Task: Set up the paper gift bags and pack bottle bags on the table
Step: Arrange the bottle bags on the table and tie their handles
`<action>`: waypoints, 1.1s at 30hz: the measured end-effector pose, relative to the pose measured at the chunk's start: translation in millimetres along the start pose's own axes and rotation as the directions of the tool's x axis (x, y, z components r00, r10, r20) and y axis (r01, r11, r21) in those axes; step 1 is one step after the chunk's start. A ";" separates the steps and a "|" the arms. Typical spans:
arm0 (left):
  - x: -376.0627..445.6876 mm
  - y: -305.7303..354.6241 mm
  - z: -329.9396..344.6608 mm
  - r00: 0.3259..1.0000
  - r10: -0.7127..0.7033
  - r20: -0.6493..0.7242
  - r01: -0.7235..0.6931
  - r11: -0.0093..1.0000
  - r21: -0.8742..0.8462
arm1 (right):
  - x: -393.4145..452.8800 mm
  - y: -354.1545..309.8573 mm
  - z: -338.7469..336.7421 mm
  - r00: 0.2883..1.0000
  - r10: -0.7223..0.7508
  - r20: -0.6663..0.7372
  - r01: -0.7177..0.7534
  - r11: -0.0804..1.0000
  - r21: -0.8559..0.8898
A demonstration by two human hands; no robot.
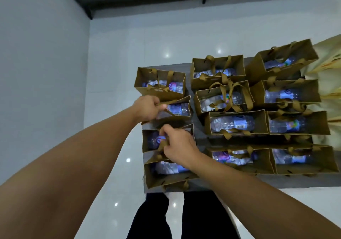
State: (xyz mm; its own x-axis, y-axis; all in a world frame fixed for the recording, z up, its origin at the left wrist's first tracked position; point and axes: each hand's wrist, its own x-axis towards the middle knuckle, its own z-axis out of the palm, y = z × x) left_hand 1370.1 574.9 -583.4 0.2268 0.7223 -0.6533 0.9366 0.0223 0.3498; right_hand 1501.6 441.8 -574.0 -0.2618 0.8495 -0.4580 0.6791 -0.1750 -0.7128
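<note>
The gift bags (238,122) stand in rows on the table (295,181), each holding a bottle; at nine o'clock the left hand (147,109) pinches a bag rim and the right hand (177,146) grips a ribbon handle (162,144), probably spreading the mouths

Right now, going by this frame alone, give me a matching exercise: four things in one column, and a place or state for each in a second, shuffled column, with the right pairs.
Things:
1. left hand
2. right hand
3. barcode bottle
4. cream cloth

Places or states:
A. lying in a middle-column bag
B. at the table's far right edge
C. pinching a rim in the left column, farther back
D. pinching a ribbon handle in the left column, nearer

Pairs: 1-C, 2-D, 3-A, 4-B
</note>
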 end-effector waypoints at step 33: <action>-124.5 -149.2 -69.6 0.985 -0.151 -0.088 0.156 0.986 0.058 | 81.8 -68.7 -45.8 0.985 -0.041 -0.167 -0.048 0.866 -0.497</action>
State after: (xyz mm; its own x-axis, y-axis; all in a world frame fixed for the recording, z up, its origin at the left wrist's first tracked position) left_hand 1183.5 529.7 -507.5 0.0587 0.7688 -0.6368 0.9743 0.0947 0.2042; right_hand 1465.0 546.1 -538.2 -0.1718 0.9271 -0.3332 0.9417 0.0552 -0.3319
